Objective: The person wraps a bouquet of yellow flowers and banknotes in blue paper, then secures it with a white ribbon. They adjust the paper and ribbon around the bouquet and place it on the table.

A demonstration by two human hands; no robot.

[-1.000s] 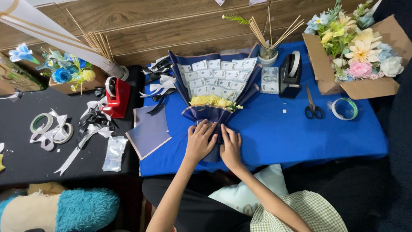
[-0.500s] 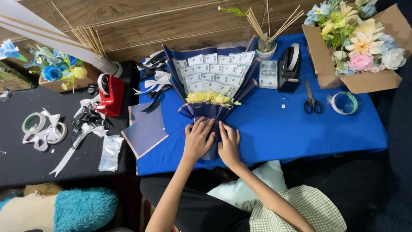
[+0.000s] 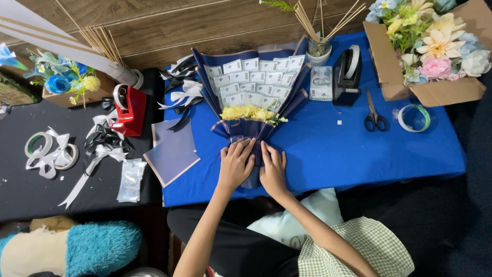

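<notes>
A bouquet (image 3: 251, 87) of fanned banknotes with yellow flowers lies on the blue table (image 3: 333, 149), wrapped in navy paper. Both my hands press on its narrow lower stem. My left hand (image 3: 235, 165) lies flat on the left side of the wrap and my right hand (image 3: 273, 168) on the right side. Their fingers point toward the flowers and nearly meet over the navy paper.
Navy paper sheets (image 3: 171, 151) lie left of the bouquet. Scissors (image 3: 375, 114), a tape roll (image 3: 414, 117), a black tape dispenser (image 3: 347, 72) and a box of artificial flowers (image 3: 430, 46) are on the right. A red dispenser (image 3: 129, 105), ribbons and tape rolls (image 3: 48, 150) cover the black table.
My hands stay on the bouquet's stem, with only a slight shift of the fingers. The view has drifted a little.
</notes>
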